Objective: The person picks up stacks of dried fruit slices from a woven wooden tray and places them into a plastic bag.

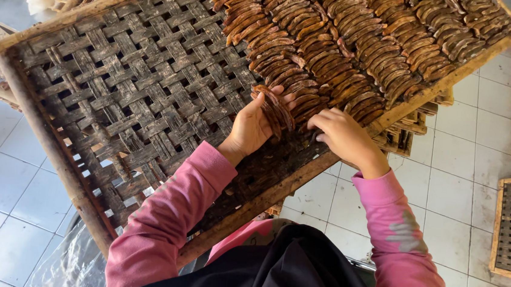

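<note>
- Left hand (pixel 249 128): grip clenched round a small stack of brown dried banana slices (pixel 277 110), at the rows' near edge.
- Right hand (pixel 346 138): fingertips pressing neighbouring slices on the dark woven bamboo tray (pixel 132 85); grip unclear.

Right hand (pixel 344 138) fingers (pixel 316 127) partly hidden behind banana strips (pixel 360 54); woven tray (pixel 132 85) top cut off.

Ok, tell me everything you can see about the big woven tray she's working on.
The tray is a large rectangular rack: a weathered wooden frame around a dark, open lattice of flat woven strips. It lies tilted across the view, resting on similar stacked trays. Rows of brown dried strips cover its upper right part; the rest is bare weave. The left hand holds a bunch of strips against it, and the right hand touches the rows near the frame.
</note>
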